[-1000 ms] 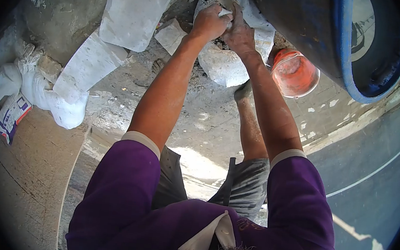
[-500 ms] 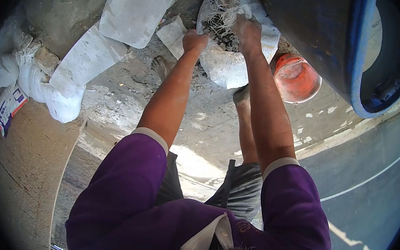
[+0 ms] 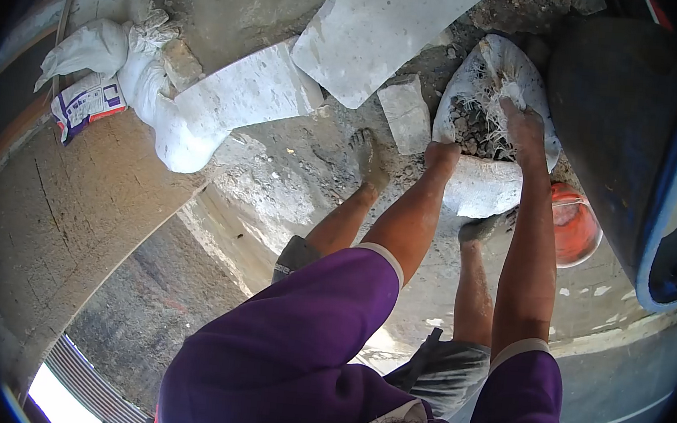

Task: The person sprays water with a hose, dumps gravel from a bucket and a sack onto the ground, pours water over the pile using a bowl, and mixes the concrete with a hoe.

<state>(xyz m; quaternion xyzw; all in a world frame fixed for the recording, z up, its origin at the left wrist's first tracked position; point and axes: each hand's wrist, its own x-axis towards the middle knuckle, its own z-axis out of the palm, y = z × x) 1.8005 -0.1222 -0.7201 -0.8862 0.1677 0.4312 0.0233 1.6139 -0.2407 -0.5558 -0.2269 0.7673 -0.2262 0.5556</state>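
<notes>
A white woven sack with a frayed mouth stands on the ground, holding grey rubble. My left hand is closed on the near left edge of the sack's mouth. On the other side, my right hand grips the frayed right edge, where loose white threads hang over the rubble. The fingertips of both hands are partly hidden. An orange bucket sits just right of the sack, and a pale block lies to its left.
A large dark blue-rimmed tub leans at the right. White slabs lie beyond the block. Tied white sacks and a printed bag are at the left, near a curved brown surface. My bare feet stand on dusty concrete.
My view has turned, so the sack and hands now appear farther right and lower. Both hands keep hold of the sack's edges, and its mouth and rubble show more fully.
</notes>
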